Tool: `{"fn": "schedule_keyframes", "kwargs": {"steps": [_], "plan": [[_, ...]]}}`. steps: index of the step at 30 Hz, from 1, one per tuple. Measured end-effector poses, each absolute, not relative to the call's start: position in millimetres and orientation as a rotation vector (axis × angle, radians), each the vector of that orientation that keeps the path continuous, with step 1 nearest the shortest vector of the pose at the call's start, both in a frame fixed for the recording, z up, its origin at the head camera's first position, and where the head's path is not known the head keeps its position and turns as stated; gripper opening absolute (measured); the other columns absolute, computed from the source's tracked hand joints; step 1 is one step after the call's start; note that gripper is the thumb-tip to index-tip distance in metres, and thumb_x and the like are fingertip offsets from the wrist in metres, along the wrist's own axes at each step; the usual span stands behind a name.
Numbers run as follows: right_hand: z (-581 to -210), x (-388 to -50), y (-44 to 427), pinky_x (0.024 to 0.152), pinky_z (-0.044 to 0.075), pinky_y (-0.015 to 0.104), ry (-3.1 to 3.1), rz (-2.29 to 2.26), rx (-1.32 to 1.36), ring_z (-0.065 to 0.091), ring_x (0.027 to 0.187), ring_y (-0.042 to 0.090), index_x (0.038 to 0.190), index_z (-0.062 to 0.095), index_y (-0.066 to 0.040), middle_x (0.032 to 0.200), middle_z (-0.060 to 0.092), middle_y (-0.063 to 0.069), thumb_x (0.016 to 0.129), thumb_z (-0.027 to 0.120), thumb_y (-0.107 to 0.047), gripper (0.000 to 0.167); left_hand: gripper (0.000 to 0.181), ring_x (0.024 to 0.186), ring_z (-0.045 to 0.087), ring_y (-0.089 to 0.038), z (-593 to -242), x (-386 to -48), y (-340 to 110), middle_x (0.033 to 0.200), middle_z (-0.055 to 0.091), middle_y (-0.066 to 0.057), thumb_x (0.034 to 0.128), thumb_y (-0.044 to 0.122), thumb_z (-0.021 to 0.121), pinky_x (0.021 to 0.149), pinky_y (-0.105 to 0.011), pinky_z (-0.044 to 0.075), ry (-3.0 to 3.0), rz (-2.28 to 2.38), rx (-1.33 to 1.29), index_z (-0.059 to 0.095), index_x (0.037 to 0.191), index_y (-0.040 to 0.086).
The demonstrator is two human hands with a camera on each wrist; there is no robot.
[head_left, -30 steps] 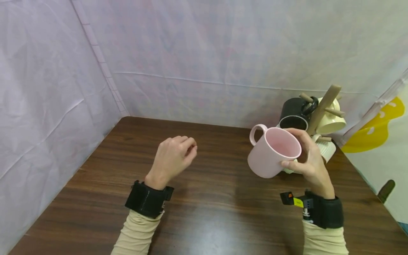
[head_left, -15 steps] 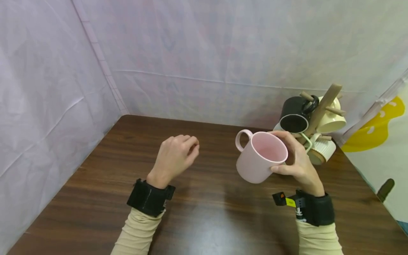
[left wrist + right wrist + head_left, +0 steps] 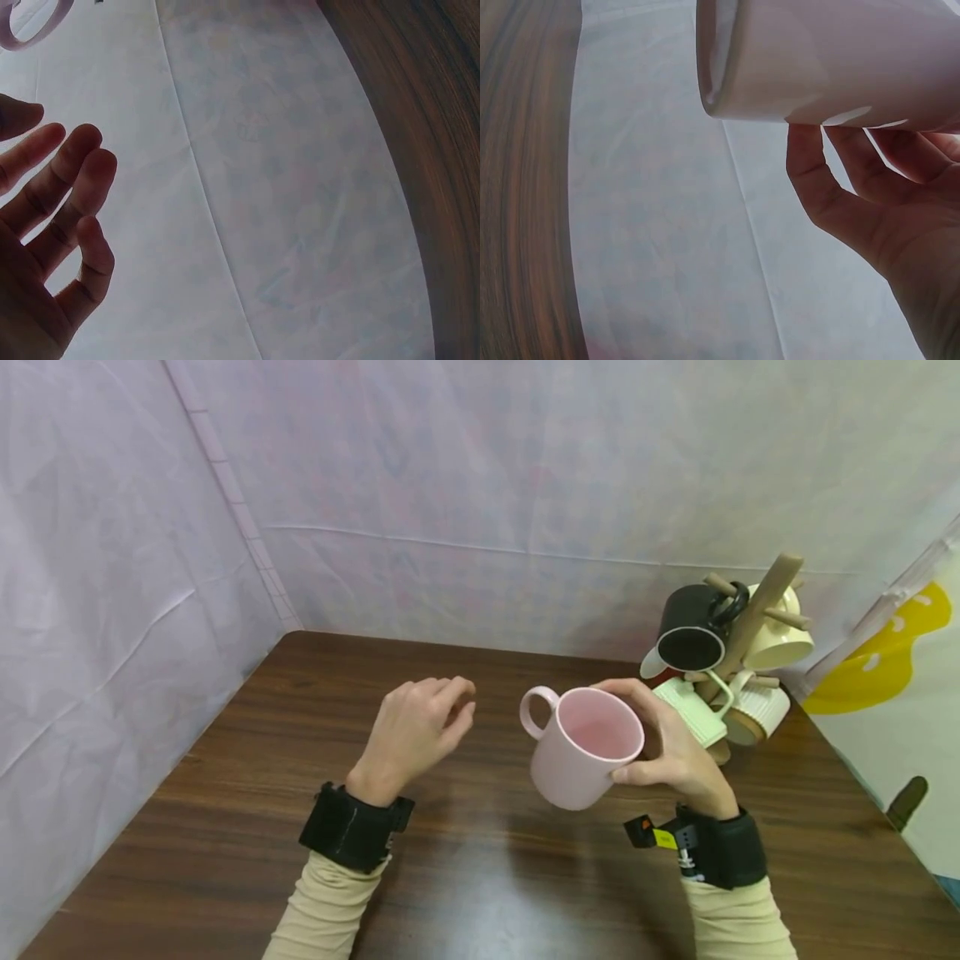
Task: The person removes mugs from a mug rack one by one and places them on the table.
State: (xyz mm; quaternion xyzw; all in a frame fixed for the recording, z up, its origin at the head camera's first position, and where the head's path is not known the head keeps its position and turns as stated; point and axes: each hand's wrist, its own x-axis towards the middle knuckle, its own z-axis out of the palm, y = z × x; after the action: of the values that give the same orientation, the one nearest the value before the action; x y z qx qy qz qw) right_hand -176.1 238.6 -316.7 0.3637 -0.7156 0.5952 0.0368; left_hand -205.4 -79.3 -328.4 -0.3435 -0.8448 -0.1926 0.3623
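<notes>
Head view, pink mug [image 3: 572, 768], between fingers [image 3: 634, 692] and thumb [image 3: 639, 772] of right hand [image 3: 675, 752]

We see beige sleeves on both forearms, the left sleeve [image 3: 322, 902] gathered in close folds, the right sleeve [image 3: 738, 920] smoother. A wide black left band [image 3: 347, 828] shows a pale stitched line and a small dark block [image 3: 402, 814]; the black right band [image 3: 733, 850] has an orange-marked tab [image 3: 639, 832] and a bright yellow label [image 3: 665, 839].
</notes>
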Motion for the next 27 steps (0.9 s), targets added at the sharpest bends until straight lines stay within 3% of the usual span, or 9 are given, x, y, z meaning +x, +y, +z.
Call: {"fn": "schedule_keyframes", "kwargs": {"steps": [6, 27], "plan": [[-318.5, -177.8, 233.6, 0.093, 0.050, 0.033, -2.247, 1.825, 1.165, 0.059, 0.111, 0.027, 0.135, 0.051, 0.005, 0.126, 0.061, 0.020, 0.063, 0.078, 0.001, 0.078, 0.011, 0.059, 0.057, -0.015, -327.4, -203.0, -76.4, 0.072, 0.064, -0.001, 0.0887, 0.009, 0.074, 0.053, -0.031, 0.045, -2.183, -0.493, -0.943, 0.071, 0.099, 0.005], [-322.4, -179.1, 218.4, 0.097, 0.046, 0.034, -2.378, 1.682, 1.226, 0.060, 0.112, 0.025, 0.136, 0.053, -0.003, 0.124, 0.064, 0.013, 0.064, 0.085, -0.011, 0.080, 0.009, 0.068, 0.061, -0.017, -329.9, -199.2, -63.0, 0.082, 0.069, 0.000, 0.0895, 0.015, 0.072, 0.057, -0.032, 0.046, -2.154, -0.377, -1.047, 0.070, 0.097, 0.010]]}}
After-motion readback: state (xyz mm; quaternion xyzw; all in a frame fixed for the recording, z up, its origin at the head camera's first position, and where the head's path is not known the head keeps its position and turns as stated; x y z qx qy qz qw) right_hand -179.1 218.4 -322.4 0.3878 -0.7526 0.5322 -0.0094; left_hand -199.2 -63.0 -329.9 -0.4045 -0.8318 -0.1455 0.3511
